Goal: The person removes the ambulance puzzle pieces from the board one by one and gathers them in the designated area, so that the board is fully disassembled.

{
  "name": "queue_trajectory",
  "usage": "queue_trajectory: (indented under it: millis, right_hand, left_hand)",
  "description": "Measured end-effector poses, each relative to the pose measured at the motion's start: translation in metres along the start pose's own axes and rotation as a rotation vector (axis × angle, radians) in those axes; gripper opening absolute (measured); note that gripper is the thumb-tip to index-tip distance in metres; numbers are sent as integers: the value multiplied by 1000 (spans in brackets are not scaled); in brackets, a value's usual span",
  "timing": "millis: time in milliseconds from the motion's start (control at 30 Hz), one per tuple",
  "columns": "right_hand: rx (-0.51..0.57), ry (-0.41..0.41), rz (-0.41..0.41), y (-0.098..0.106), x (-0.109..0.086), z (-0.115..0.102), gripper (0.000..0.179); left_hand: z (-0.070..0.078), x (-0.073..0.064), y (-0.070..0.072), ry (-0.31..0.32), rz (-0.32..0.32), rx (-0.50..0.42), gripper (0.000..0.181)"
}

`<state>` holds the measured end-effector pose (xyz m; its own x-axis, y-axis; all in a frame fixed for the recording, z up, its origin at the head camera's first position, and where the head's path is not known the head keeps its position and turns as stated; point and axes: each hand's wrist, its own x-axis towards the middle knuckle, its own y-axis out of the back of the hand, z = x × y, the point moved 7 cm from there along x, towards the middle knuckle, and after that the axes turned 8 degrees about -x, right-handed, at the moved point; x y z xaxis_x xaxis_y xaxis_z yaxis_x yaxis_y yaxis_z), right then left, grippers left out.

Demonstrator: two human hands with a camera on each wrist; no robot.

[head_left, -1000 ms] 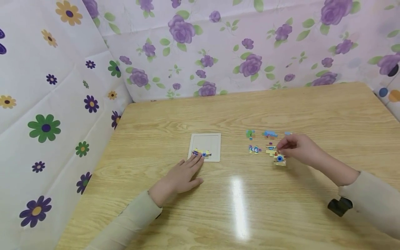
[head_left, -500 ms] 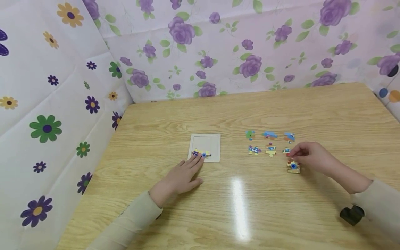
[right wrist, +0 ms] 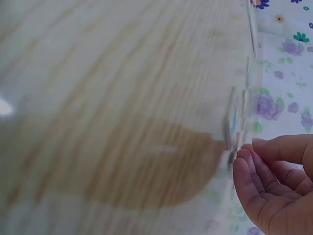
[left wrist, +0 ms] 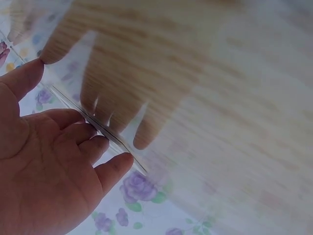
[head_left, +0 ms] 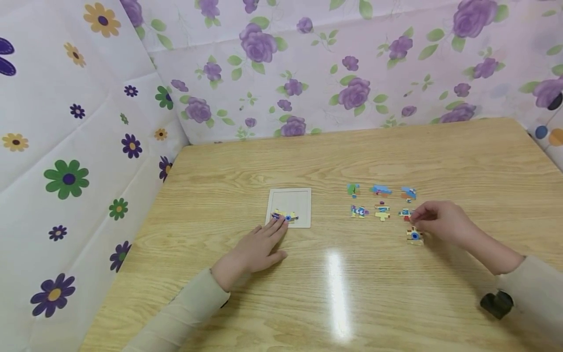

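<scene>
A square white puzzle tray (head_left: 303,200) lies on the table, a few colourful jigsaw pieces (head_left: 291,217) along its near edge. My left hand (head_left: 255,250) rests flat with fingertips on those pieces and the tray's near rim; in the left wrist view this hand (left wrist: 54,156) has its fingers spread loosely at the thin tray edge. To the right, my right hand (head_left: 446,225) pinches a yellow puzzle piece with a blue ring (head_left: 414,236) at its far edge, low at the tabletop. Thumb and fingertips of the right hand (right wrist: 279,178) come together in the right wrist view.
Between the tray and the right hand, several loose pieces lie in rows, including a green one (head_left: 353,189), a blue one (head_left: 380,189) and one with eyes (head_left: 359,211). Flowered cloth (head_left: 308,73) hangs behind the wooden table (head_left: 246,166).
My right hand has carried the ringed piece right and nearer me, away from the row, and lowered it flat. The left hand has stayed on the tray.
</scene>
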<state>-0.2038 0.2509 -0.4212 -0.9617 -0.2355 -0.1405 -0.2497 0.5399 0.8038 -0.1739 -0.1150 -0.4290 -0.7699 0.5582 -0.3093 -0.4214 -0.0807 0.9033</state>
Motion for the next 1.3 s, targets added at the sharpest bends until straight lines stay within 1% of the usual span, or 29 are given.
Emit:
queue_trajectory:
  millis: [100,233,367,533,700,867,967,1100,1300]
  right_hand:
    - [-21,5,24,3,1,-6,15]
    - [-12,18,34,5,6,-20,19]
    - [-11,55,51,3,15,-42,17]
    - [35,111,57,-3,27,-74,16]
    - [66,158,55,-14,39,-99,15]
    - [94,209,63,-28,51,-115,15]
    - [103,219,60,-37,60,-124,16]
    - [115,240,39,-51,70,-140,15]
    - [143,272,10,-70,79,-166,16]
  left_hand:
    - [0,0,0,-3,-7,-3,71]
    - [0,0,1,-12,-13,-14,73]
    - [1,-2,2,-16,-18,-25,73]
    - [0,-4,3,-15,-17,-37,76]
    - [-4,-8,3,3,-18,-59,82]
    - [-9,-10,3,30,-18,-66,87]
    - [-10,-10,4,39,-17,-64,87]
    - [-11,-10,3,56,-18,-65,88]
    - [-13,-11,-1,70,-17,-65,89]
